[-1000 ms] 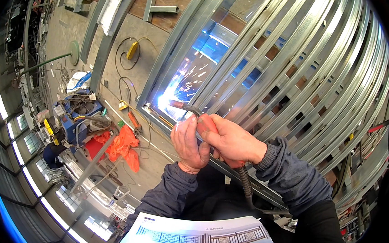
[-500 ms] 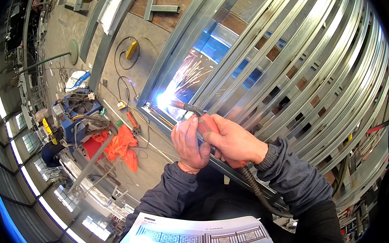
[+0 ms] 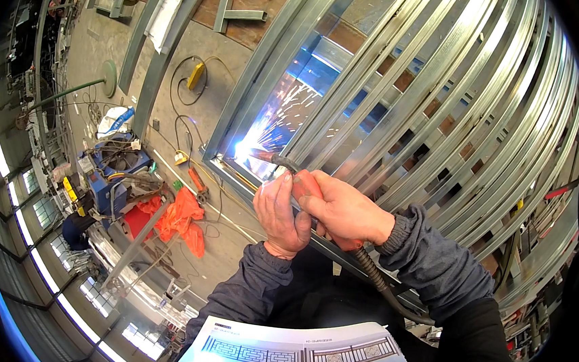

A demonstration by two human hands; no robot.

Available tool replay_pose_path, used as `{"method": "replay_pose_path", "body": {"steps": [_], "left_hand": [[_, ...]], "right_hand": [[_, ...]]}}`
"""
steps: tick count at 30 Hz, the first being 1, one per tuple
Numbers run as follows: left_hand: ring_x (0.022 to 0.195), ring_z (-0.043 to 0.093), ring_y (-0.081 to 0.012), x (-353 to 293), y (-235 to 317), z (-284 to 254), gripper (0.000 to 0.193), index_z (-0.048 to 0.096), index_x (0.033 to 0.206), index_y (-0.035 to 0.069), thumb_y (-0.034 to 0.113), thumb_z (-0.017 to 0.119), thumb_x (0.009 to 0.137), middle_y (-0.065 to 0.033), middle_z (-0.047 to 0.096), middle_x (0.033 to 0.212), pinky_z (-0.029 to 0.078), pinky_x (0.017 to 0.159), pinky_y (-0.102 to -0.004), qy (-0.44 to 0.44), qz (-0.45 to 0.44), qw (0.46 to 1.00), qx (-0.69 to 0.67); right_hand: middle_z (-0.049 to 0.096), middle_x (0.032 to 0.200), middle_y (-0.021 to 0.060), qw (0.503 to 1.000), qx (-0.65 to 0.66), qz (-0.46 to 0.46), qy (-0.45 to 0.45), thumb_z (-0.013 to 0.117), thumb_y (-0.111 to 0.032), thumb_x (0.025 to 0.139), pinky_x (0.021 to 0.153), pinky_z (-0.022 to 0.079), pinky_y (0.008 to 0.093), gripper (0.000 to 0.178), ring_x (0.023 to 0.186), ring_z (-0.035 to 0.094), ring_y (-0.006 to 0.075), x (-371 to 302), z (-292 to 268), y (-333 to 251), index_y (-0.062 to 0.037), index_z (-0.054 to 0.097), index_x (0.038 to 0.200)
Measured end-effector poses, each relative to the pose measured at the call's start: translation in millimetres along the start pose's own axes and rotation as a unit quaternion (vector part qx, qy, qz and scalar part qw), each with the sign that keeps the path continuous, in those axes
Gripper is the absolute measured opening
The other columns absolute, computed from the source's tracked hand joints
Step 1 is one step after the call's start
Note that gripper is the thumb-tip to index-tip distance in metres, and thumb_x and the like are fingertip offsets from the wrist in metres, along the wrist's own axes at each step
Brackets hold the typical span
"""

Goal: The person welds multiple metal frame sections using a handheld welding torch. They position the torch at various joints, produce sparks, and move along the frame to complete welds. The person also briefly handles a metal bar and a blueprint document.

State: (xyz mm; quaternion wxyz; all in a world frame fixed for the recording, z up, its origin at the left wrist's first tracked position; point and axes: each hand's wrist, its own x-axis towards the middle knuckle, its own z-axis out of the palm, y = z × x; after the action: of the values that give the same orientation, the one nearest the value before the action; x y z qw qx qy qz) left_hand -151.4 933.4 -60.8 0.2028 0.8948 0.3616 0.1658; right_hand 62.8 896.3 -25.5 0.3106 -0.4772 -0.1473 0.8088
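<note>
My right hand (image 3: 349,211) is wrapped round the red handle of a welding torch (image 3: 308,186). Against the front of that handle lies my left hand (image 3: 279,214), its fingers pressed together and its thumb close to my right hand. The torch's bent neck points left to a bright blue-white arc (image 3: 243,150) at the inner corner of a grey steel frame (image 3: 256,83). Sparks spray up and away from the arc. The glare hides the joint itself. A ribbed cable (image 3: 379,273) runs from the handle toward the lower right.
Long metal bars (image 3: 439,91) lie side by side on the right. Printed sheets with railing pictures (image 3: 310,353) are at the near edge. On the left floor are a blue machine (image 3: 108,190), orange cloth (image 3: 183,217), a yellow box (image 3: 196,75) with cable, and a green stand (image 3: 109,78).
The arc stays at the same corner, while the spray of sparks has altered in shape. Both hands and the torch have shifted very slightly left.
</note>
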Motion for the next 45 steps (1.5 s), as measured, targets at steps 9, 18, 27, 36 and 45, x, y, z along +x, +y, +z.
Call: {"method": "replay_pose_path", "body": {"steps": [9, 18, 27, 36, 45], "left_hand": [[0.13, 0.064, -0.0417, -2.0, -0.9, 0.2, 0.064, 0.057, 0.153, -0.006, 0.044, 0.051, 0.113, -0.0226, 0.068, 0.145, 0.043, 0.116, -0.0547, -0.003, -0.001, 1.0, 0.01], [0.132, 0.064, -0.0414, -1.9, 0.2, -1.0, 0.061, 0.058, 0.153, -0.006, 0.039, 0.052, 0.111, -0.0226, 0.067, 0.147, 0.043, 0.118, -0.0545, -0.004, -0.005, 1.0, 0.012], [0.133, 0.064, -0.0406, -3.7, -1.3, 0.5, 0.06, 0.058, 0.153, -0.005, 0.037, 0.053, 0.111, -0.0218, 0.067, 0.147, 0.043, 0.118, -0.0545, -0.002, -0.004, 1.0, 0.011], [0.134, 0.064, -0.04, -2.9, -0.2, 0.4, 0.06, 0.059, 0.153, -0.004, 0.038, 0.053, 0.11, -0.022, 0.067, 0.149, 0.043, 0.118, -0.0544, 0.004, -0.009, 1.0, 0.011], [0.135, 0.063, -0.0395, -2.5, -2.1, 0.7, 0.063, 0.058, 0.154, -0.005, 0.04, 0.052, 0.11, -0.0221, 0.066, 0.151, 0.042, 0.119, -0.0543, 0.004, -0.007, 1.0, 0.001]], "right_hand": [[0.072, 0.091, 0.0086, 1.0, -0.002, 0.0, 0.001, 0.055, -0.024, 0.111, 0.068, 0.06, 0.035, 0.041, 0.074, 0.072, 0.0169, 1.9, 0.9, 2.3, -0.0006, 0.053, 0.145], [0.073, 0.091, 0.0102, 1.0, -0.025, 0.009, 0.006, 0.054, -0.026, 0.111, 0.067, 0.061, 0.0359, 0.042, 0.073, 0.073, 0.0187, 2.3, 2.5, -1.8, 0.0001, 0.052, 0.145], [0.074, 0.093, 0.0114, 1.0, -0.019, 0.005, 0.016, 0.055, -0.023, 0.11, 0.07, 0.061, 0.0364, 0.043, 0.076, 0.074, 0.0199, 3.2, 4.6, 0.4, 0.0013, 0.052, 0.146], [0.074, 0.09, 0.0103, 0.999, -0.024, 0.001, 0.025, 0.054, -0.023, 0.11, 0.068, 0.061, 0.036, 0.04, 0.075, 0.074, 0.0195, 6.5, 7.3, 5.0, 0.0019, 0.053, 0.142], [0.075, 0.09, 0.01, 0.999, -0.039, 0.012, 0.029, 0.053, -0.024, 0.11, 0.067, 0.061, 0.036, 0.042, 0.073, 0.074, 0.0198, 6.4, 7.8, 1.7, 0.002, 0.053, 0.144]]}}
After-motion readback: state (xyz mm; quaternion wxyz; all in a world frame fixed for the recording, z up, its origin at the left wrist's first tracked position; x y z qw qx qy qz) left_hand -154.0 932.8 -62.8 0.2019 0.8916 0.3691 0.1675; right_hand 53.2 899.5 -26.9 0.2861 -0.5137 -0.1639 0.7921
